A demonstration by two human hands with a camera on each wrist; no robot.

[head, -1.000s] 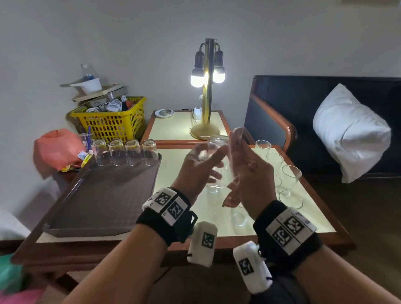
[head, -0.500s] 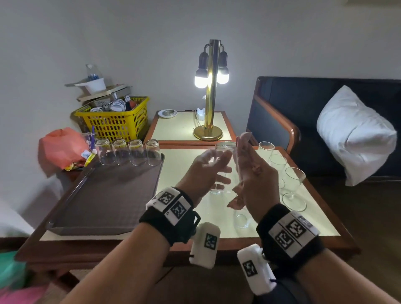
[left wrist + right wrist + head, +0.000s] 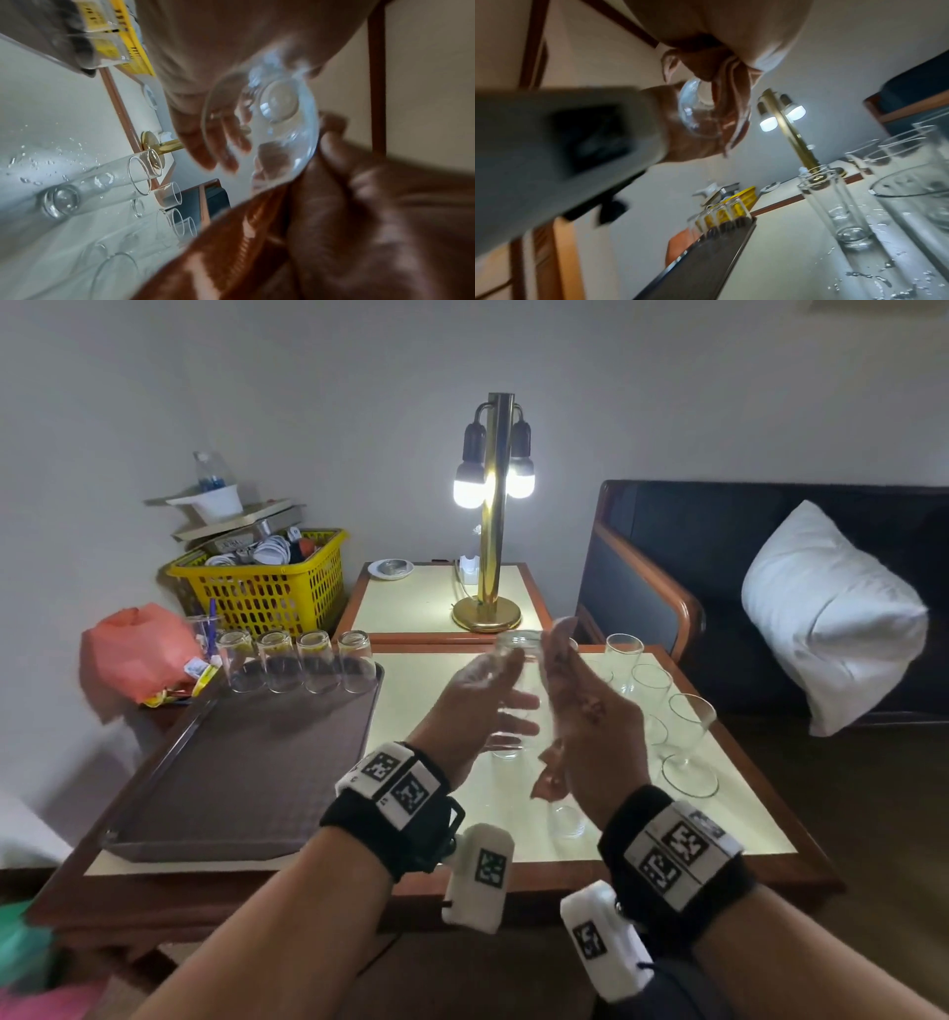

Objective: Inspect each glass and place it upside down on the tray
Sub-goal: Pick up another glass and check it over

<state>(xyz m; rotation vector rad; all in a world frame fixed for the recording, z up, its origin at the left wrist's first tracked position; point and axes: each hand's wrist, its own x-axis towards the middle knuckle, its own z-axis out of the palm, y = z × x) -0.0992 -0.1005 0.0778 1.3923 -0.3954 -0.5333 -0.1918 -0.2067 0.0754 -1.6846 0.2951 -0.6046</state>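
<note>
A clear glass (image 3: 517, 660) is held in the air over the table between my two hands, and its thick base (image 3: 279, 105) faces the left wrist camera. My left hand (image 3: 482, 701) grips it from the left, thumb over the top and fingers underneath. My right hand (image 3: 580, 706) presses its flat palm and straight fingers against the right side. The brown tray (image 3: 231, 788) lies at the left, with several glasses (image 3: 295, 662) upside down along its far edge. Several upright glasses (image 3: 685, 737) stand on the table at the right.
A lit brass lamp (image 3: 490, 516) stands on the small table behind. A yellow basket (image 3: 267, 593) and a red bag (image 3: 133, 649) sit at the back left. A dark sofa with a white pillow (image 3: 832, 618) is at the right. Water drops (image 3: 51, 162) lie on the tabletop.
Both hands keep the glass between them at about the same spot over the table. The glass has dropped slightly, and nothing on the tray or table has moved.
</note>
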